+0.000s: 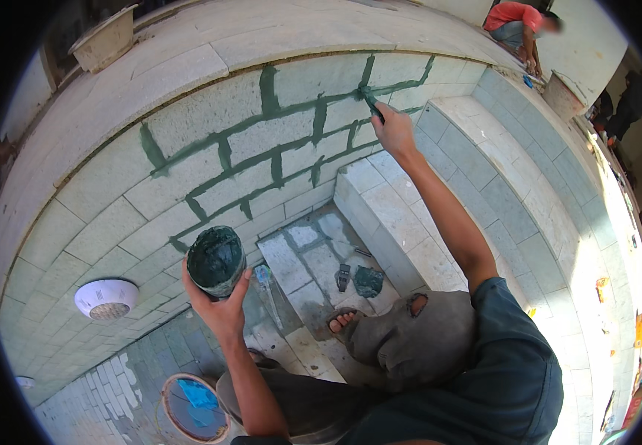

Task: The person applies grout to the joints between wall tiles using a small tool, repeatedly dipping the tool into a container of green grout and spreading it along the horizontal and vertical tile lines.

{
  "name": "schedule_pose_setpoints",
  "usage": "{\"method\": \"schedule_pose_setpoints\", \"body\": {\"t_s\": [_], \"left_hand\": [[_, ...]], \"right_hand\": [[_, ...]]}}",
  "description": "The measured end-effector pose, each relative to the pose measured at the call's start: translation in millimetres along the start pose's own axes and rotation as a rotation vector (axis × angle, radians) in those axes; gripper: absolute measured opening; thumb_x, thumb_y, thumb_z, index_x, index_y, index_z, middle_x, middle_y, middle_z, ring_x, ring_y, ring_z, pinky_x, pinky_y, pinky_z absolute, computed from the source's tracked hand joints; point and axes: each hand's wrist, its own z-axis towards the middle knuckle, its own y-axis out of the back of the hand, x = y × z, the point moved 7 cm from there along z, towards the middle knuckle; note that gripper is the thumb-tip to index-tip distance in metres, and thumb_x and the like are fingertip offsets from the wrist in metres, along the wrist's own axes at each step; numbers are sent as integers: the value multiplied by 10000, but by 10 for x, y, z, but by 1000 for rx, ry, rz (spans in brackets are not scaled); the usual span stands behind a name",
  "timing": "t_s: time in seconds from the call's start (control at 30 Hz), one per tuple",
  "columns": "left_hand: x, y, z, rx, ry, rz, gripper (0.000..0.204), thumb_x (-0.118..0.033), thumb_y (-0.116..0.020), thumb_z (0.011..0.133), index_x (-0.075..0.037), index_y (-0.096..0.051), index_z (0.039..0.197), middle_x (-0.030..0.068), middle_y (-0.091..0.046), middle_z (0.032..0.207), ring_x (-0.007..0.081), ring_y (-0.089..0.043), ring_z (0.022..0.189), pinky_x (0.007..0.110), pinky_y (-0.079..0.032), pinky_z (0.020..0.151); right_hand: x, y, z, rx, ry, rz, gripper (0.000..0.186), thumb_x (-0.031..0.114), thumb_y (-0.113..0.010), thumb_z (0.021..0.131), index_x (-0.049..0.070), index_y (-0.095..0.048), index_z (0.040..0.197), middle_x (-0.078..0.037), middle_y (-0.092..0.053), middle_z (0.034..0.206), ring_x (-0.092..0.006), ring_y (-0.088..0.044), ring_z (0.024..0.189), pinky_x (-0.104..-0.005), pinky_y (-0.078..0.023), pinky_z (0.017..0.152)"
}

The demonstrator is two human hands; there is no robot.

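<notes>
My left hand (217, 300) holds a cup (236, 278) of dark green paste (213, 252) at lower centre. My right hand (393, 132) grips a small paste-covered tool (371, 101), its tip on a joint near the top of the pale tiled wall (261, 133). Green paste lines many of the wall's upper and middle joints in rough strokes.
Tiled steps (484, 148) rise at right. Below lie a stained floor ledge (287, 267), green lump (368, 282), dark clip-like object (343, 277) and bucket (169, 389). A round light (106, 298) sits on the wall. Another person (514, 26) crouches upper right, near a tub (562, 93).
</notes>
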Motion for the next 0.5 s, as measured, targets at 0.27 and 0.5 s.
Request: {"method": "schedule_pose_setpoints", "body": {"t_s": [0.27,0.5], "left_hand": [[-6,29,-12,-8,16,-9,961,-37,-886,637,26,-344,1427,151,-510,1308,227,-544,1176,342,-462,992],[11,53,-5,3,-10,40,963,-34,-883,639,28,-336,1429,151,-508,1305,227,-543,1175,338,-458,995]], "right_hand": [[133,447,451,-46,57,-30,260,134,-659,823,58,-655,1072,-212,-681,904,-395,-659,795,-460,-522,703],[165,433,404,-233,31,86,243,127,-642,838,52,-630,1068,-204,-672,910,-400,-650,792,-463,-516,689]]}}
